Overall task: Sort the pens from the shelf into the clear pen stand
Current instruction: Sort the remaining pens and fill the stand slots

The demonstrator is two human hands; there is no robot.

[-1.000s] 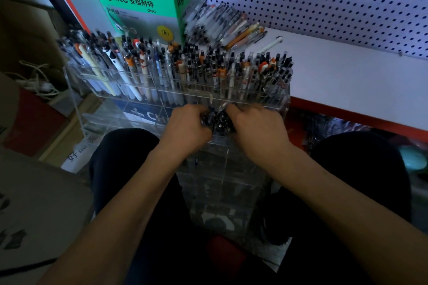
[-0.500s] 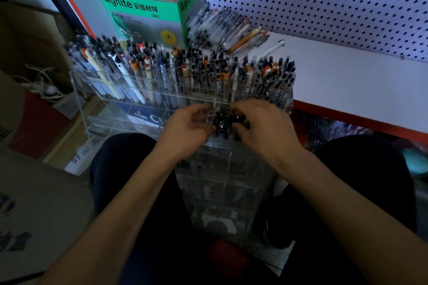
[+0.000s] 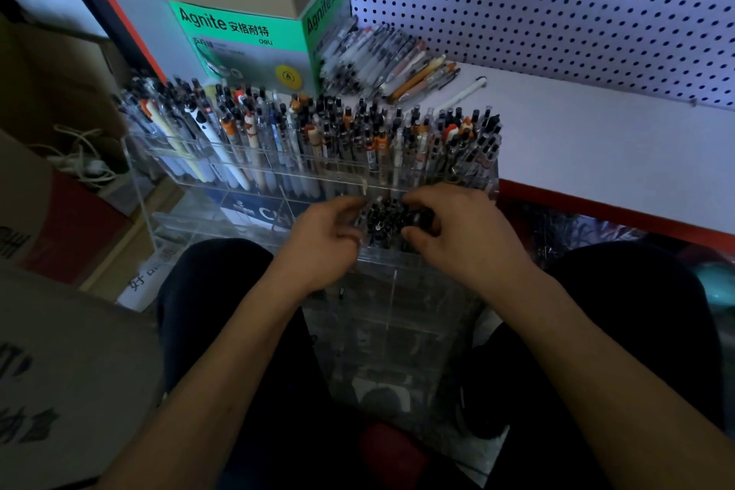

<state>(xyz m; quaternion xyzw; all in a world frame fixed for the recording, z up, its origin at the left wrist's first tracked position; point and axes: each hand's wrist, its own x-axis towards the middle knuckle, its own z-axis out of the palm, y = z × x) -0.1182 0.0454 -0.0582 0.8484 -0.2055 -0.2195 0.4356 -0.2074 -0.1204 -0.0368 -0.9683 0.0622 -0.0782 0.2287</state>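
Both hands have spread a little apart since a second ago, uncovering more of the dark pen tops between them. At present the left hand (image 3: pixel 318 241) and right hand (image 3: pixel 461 235) curl their fingers around a bunch of black pens (image 3: pixel 387 217) standing in a lower front compartment of the clear pen stand (image 3: pixel 254 175); the bunch sits directly between the two palms, thumbs toward its near side. Whether the grip is firm or only steadying I cannot tell.

Behind the hands, the stand's top row is packed edge to edge with upright pens. On the white shelf (image 3: pixel 596 147), a loose pile of pens (image 3: pixel 382 64) lies at the back left corner against a green Agnite box (image 3: pixel 246 44), well apart from the hands. By my judgement most sorting is done, with that pile left.
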